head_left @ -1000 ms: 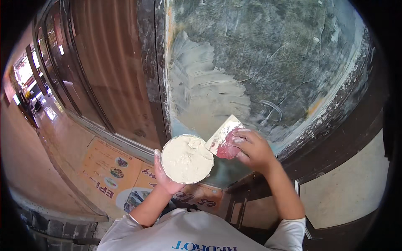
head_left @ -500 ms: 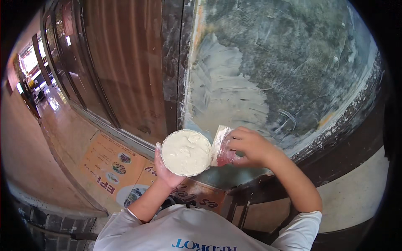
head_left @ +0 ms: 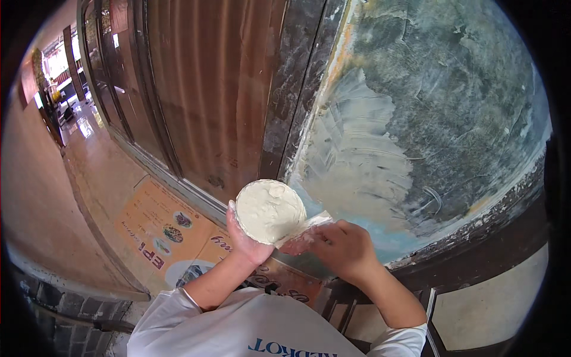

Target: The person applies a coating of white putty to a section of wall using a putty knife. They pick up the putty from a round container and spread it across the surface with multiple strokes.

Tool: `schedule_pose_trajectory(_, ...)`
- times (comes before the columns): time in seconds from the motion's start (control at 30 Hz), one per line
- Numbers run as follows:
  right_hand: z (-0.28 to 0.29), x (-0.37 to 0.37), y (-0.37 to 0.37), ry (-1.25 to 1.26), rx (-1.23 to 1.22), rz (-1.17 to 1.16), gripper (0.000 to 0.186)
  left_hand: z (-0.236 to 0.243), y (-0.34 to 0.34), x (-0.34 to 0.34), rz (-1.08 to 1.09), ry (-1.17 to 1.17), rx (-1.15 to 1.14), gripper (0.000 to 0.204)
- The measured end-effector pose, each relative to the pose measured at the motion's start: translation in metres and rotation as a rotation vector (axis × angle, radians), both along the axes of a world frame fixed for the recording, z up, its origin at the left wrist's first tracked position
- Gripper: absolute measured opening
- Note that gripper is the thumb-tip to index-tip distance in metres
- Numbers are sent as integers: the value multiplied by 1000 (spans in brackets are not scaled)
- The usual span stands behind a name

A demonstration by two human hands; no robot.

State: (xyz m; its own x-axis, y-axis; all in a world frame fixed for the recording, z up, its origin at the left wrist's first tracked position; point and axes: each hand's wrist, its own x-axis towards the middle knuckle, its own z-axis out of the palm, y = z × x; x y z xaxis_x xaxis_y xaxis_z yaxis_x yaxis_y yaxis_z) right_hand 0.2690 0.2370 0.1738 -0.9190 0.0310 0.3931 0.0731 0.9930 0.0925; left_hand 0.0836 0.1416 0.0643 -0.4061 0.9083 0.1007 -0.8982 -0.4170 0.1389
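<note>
My left hand (head_left: 247, 241) cups a round tub of off-white putty (head_left: 269, 209) from its left and lower side, with the fingers partly hidden beneath it. The putty comes up near the rim, its surface lumpy and smeared. In my right hand (head_left: 339, 247) is a flat putty scraper (head_left: 309, 228), coated white, its edge against the lower right rim of the tub. Beyond both hands stands a grey-green wall (head_left: 458, 107), where a pale patch of spread putty (head_left: 357, 146) covers the left part in sweeping strokes.
A dark wooden frame (head_left: 291, 83) borders the wall, beside a brown curtained glass panel (head_left: 208, 89). An orange printed banner (head_left: 160, 226) lies on the floor at the left. Dark trim (head_left: 505, 223) curves along the wall's lower right.
The scraper has turned from nearly upright beside the tub to slanting across its lower right rim. My right hand moved lower. The view has shifted, so the wall appears farther right.
</note>
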Motion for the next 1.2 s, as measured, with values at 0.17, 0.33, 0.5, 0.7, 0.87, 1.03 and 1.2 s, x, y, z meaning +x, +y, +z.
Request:
schedule_pose_trajectory(0.17, 2, -19, -16, -62, 90, 18, 31, 2, -1, -3, -11, 24, -101, 85)
schedule_pose_trajectory(0.33, 10, -38, -26, -25, 136, -26, 26, 8, -1, -7, 3, 2, -129, 83)
schedule_pose_trajectory(0.5, 32, -63, -17, -49, 58, -102, 20, -5, 2, -8, -35, -19, -56, 81)
schedule_pose_trajectory(0.7, 56, -75, 16, 143, -74, -265, 18, -6, 0, -11, -64, -45, 14, 77)
schedule_pose_trajectory(0.87, 41, -81, 38, -43, -381, -310, 23, -9, -1, -14, -102, -60, 39, 79)
schedule_pose_trajectory(1.03, 46, -72, 54, -34, -574, -335, 28, -3, -2, -18, -77, -53, 24, 82)
schedule_pose_trajectory(1.2, 28, -64, 68, -46, -604, -326, 26, -6, 5, -18, -105, 11, 46, 82)
